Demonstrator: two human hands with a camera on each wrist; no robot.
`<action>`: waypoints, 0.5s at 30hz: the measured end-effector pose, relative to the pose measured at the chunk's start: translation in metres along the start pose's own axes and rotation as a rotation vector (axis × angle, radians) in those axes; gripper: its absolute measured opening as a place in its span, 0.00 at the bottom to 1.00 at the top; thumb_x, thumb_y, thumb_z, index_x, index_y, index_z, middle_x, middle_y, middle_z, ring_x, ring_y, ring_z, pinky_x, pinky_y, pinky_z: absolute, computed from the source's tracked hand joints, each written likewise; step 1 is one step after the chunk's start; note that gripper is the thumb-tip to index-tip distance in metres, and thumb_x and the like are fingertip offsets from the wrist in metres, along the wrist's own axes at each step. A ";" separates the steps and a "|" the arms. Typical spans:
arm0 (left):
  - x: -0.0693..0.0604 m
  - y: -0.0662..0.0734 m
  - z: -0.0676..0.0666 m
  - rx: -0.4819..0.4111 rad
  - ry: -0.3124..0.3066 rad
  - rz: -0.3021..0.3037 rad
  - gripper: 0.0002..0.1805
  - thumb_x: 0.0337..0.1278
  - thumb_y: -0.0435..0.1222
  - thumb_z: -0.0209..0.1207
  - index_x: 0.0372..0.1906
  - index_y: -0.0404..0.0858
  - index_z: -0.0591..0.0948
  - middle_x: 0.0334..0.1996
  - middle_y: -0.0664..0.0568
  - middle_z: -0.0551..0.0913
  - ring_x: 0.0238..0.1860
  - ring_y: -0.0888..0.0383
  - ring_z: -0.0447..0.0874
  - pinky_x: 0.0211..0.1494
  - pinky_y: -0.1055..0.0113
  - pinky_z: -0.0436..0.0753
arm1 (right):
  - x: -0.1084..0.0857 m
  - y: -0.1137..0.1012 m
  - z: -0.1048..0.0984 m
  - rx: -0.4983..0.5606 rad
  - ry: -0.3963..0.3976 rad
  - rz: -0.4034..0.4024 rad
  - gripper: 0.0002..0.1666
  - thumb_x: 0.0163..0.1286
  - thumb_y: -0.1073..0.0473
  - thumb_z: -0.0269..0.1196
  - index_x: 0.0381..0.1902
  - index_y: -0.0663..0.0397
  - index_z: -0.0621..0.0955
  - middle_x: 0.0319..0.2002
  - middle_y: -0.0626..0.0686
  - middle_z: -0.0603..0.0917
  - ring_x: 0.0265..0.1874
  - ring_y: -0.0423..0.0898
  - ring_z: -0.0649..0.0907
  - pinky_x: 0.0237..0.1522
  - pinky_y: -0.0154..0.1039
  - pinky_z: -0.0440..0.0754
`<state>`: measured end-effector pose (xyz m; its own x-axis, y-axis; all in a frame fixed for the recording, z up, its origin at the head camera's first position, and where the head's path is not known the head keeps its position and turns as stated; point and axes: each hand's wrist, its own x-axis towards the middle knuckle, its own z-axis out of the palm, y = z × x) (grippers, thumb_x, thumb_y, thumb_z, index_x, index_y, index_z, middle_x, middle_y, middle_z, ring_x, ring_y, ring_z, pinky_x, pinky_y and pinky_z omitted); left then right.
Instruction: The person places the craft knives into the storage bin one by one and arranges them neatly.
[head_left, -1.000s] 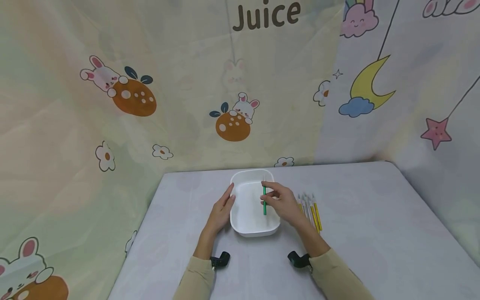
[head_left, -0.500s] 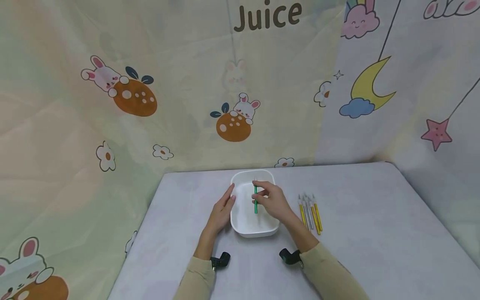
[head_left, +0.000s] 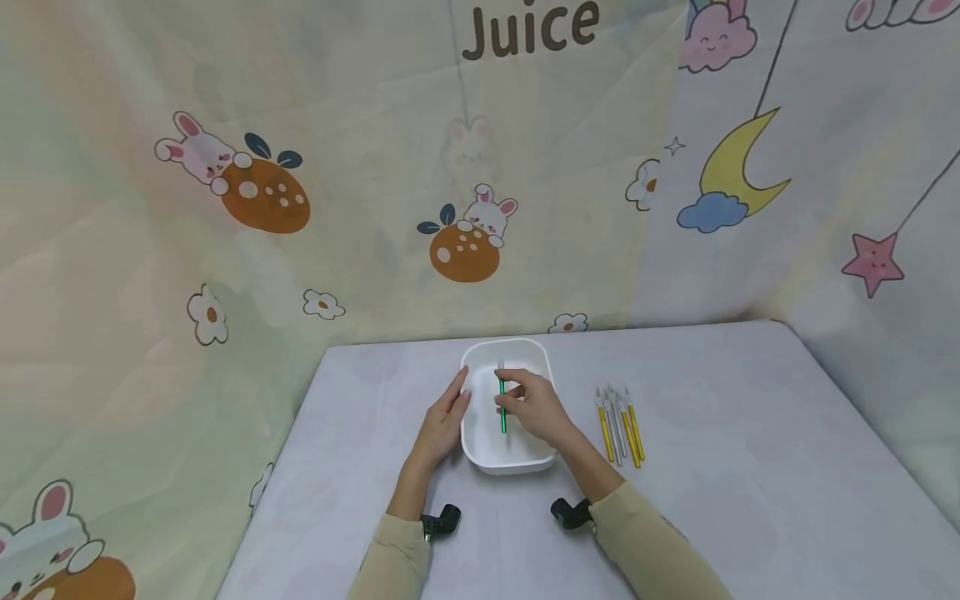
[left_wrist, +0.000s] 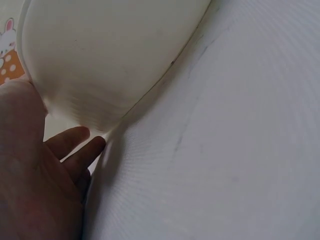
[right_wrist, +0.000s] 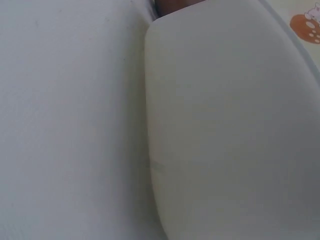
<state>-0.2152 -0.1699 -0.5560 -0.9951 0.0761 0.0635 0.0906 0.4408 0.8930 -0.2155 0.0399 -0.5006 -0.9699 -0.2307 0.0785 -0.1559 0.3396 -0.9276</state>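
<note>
In the head view, my right hand [head_left: 532,404] pinches a slim, shiny green pen-like stick [head_left: 503,421] between thumb and fingers. The stick stands nearly parallel to the tray's long side, with a pale thin top end, over the inside of a white rectangular tray [head_left: 517,465]. It is too small to tell its exact kind. My left hand [head_left: 441,423] holds the tray's left side. In the left wrist view, the fingers [left_wrist: 82,155] of that hand touch the tray's outer wall [left_wrist: 110,55]. The right wrist view shows the tray wall [right_wrist: 225,125], with the stick hidden.
Right of the tray lie several similar slim sticks [head_left: 621,429], yellow and silver with pale pointed ends, side by side. A white cloth covers the table [head_left: 750,467]. Behind hangs a printed curtain [head_left: 360,167]. A black camera [head_left: 573,512] sits on each wrist.
My right hand has moved left with the green stick, from the tray's right part to nearer its middle. More of the yellow and silver sticks shows. My left hand has stayed on the tray.
</note>
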 end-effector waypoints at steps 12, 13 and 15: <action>-0.001 -0.001 -0.001 0.001 0.008 0.009 0.27 0.82 0.52 0.46 0.79 0.69 0.62 0.81 0.65 0.61 0.82 0.55 0.58 0.83 0.47 0.61 | 0.003 0.003 0.005 -0.052 -0.051 0.029 0.30 0.70 0.63 0.70 0.69 0.54 0.79 0.58 0.61 0.86 0.37 0.42 0.89 0.39 0.39 0.88; 0.000 -0.001 -0.001 0.002 0.007 0.010 0.27 0.82 0.52 0.46 0.79 0.69 0.62 0.81 0.66 0.61 0.82 0.55 0.58 0.83 0.47 0.61 | 0.003 0.003 0.005 -0.055 -0.055 0.038 0.30 0.70 0.62 0.70 0.69 0.54 0.79 0.58 0.61 0.86 0.37 0.42 0.89 0.39 0.39 0.88; 0.000 -0.002 0.000 0.002 0.004 0.015 0.27 0.82 0.52 0.46 0.79 0.69 0.62 0.81 0.66 0.61 0.82 0.56 0.58 0.83 0.47 0.61 | 0.003 0.004 0.005 -0.065 -0.059 0.047 0.30 0.70 0.62 0.70 0.69 0.53 0.79 0.57 0.60 0.86 0.37 0.41 0.89 0.38 0.39 0.87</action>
<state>-0.2158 -0.1708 -0.5575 -0.9938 0.0785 0.0785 0.1053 0.4419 0.8909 -0.2183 0.0358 -0.5058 -0.9639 -0.2658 0.0120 -0.1241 0.4095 -0.9038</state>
